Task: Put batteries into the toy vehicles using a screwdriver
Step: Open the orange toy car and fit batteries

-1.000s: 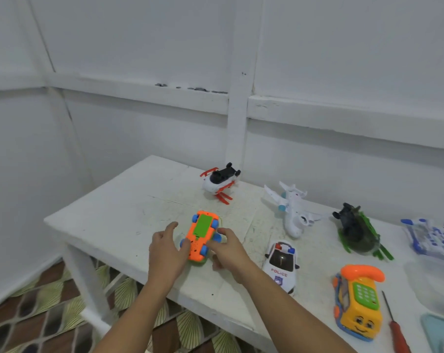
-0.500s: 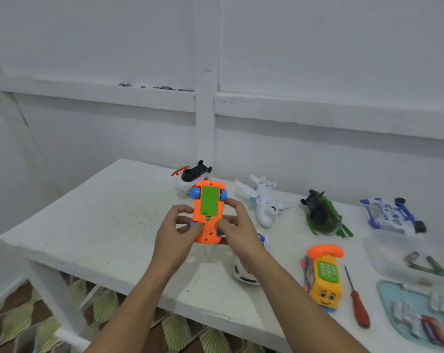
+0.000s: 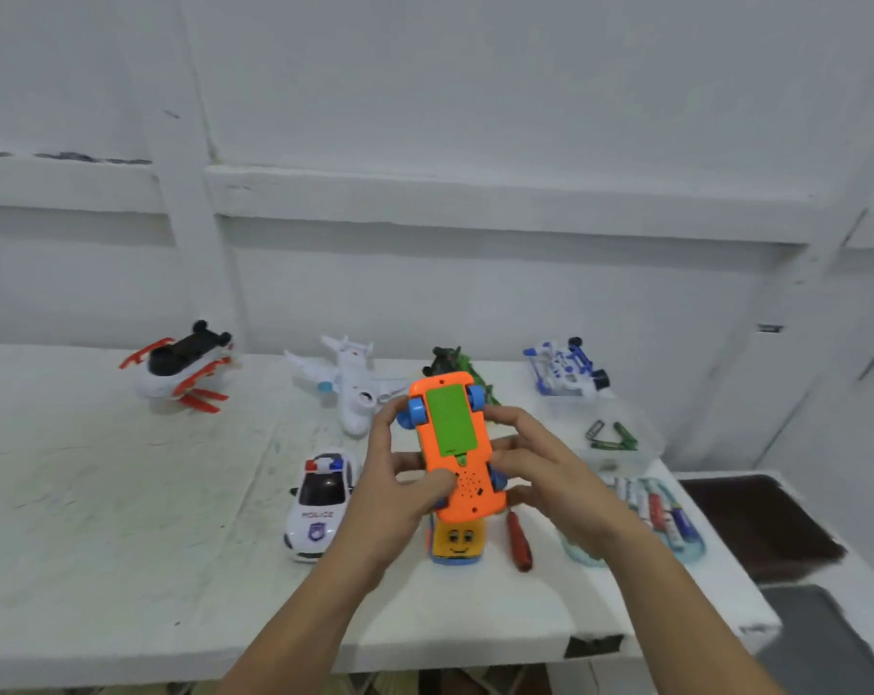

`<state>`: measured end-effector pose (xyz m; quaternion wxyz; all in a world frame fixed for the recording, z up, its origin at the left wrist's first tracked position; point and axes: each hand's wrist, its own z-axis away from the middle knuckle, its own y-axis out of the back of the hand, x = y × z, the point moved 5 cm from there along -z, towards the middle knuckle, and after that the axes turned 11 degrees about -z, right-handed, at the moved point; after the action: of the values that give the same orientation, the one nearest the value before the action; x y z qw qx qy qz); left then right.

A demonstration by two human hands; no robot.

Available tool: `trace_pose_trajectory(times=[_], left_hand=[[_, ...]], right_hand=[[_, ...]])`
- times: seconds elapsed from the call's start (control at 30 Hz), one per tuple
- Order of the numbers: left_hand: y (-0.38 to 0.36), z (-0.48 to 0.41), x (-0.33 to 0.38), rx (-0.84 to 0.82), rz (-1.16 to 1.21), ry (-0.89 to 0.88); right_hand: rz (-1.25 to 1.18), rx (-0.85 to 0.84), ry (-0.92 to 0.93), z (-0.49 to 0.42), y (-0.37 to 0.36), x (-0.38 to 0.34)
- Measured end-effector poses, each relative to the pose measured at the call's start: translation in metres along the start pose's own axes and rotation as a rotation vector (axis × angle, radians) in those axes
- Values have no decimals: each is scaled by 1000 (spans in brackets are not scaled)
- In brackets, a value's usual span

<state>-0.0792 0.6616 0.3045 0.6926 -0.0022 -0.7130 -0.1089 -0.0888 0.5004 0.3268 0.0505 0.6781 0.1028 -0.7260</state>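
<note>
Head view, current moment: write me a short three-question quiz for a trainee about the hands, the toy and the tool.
1. True or false: the screwdriver lies on the table, in neither hand.
2. Which toy do the left hand and right hand hold together?
A. police car
B. orange car
C. airplane
3. Short answer: is the green cover on that toy's underside in place or removed?

Key: 1 true; 2 B; 3 in place.
</note>
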Motion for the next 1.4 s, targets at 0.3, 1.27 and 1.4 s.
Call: trace_pose_trajectory(times=[0.3, 1.27, 1.4], left_hand=[[-51, 4, -20, 16, 42, 112], [-109, 17, -11, 148, 158, 186], [-113, 18, -9, 182, 177, 220]], right_hand=[[720, 142, -191, -11, 68, 73], [-104, 406, 500, 59, 113, -64], [-89, 208, 544, 53, 96, -59]])
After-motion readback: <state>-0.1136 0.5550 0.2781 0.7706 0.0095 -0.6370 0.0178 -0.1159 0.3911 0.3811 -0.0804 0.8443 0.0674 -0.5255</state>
